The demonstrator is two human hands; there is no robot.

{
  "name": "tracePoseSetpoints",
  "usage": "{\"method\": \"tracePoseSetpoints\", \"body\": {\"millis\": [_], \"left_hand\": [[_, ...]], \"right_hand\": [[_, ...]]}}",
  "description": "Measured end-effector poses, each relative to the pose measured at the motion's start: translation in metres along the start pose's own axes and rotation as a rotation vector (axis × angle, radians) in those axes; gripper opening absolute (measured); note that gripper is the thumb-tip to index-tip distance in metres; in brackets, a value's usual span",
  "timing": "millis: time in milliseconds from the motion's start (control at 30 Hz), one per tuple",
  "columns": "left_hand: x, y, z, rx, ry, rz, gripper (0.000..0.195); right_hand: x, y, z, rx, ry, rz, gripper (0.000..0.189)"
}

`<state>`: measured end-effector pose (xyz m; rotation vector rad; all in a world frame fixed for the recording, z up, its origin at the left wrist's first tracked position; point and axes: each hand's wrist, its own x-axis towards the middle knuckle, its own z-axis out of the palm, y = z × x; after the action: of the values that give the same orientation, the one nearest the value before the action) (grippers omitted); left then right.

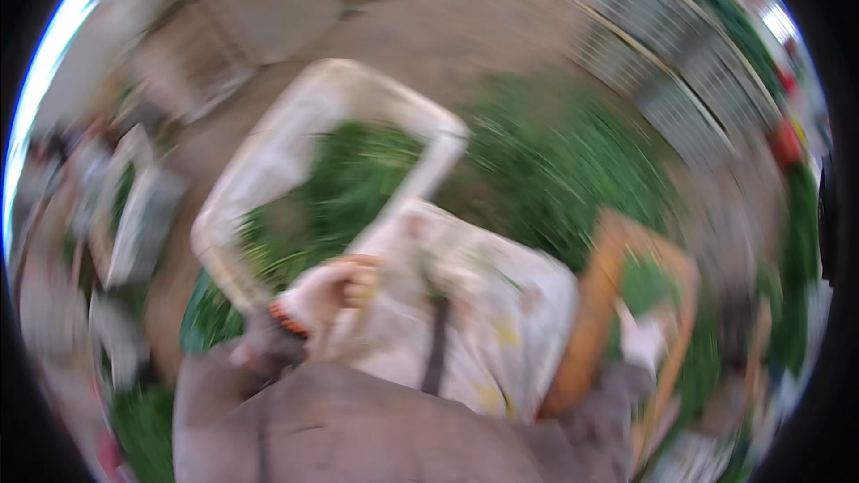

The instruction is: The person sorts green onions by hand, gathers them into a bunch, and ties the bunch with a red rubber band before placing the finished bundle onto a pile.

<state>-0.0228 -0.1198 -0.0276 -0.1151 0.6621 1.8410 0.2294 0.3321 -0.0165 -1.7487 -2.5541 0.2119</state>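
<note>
The whole view is blurred. My left hand, with an orange band at its wrist, has its fingers curled round the near edge of a white plastic crate. Long green leafy stalks show within the crate's frame. Beside that hand, a pale cloth or apron with yellow shapes and a dark strap covers the space before my body. At the right, my right hand, pale or gloved, is within the outline of an orange-brown crate; its grip is too blurred to make out.
More green stalks lie on the brown ground ahead. Grey slatted crates or panels stand at the upper right. Pale box-like containers are at the upper left, and another white crate is at the left.
</note>
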Motion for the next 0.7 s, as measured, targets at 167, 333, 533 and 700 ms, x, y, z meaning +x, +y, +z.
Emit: {"method": "tracePoseSetpoints", "body": {"millis": [167,333,533,700], "left_hand": [[-0.009,-0.033,0.034,0.114,0.025,0.057,0.038],[-0.019,-0.025,0.039,0.137,-0.006,0.136,0.036],[-0.032,-0.021,0.029,-0.028,-0.044,0.142,0.039],[-0.053,-0.021,0.028,-0.015,0.201,0.195,0.05]], "right_hand": [[-0.066,-0.01,-0.078,0.052,0.49,-0.633,0.032],[0.028,0.054,-0.087,0.23,0.406,-1.04,0.034],[0.008,-0.057,-0.15,0.572,-0.086,-0.76,0.046],[0.094,-0.007,-0.132,0.577,-0.075,-0.455,0.064]]}}
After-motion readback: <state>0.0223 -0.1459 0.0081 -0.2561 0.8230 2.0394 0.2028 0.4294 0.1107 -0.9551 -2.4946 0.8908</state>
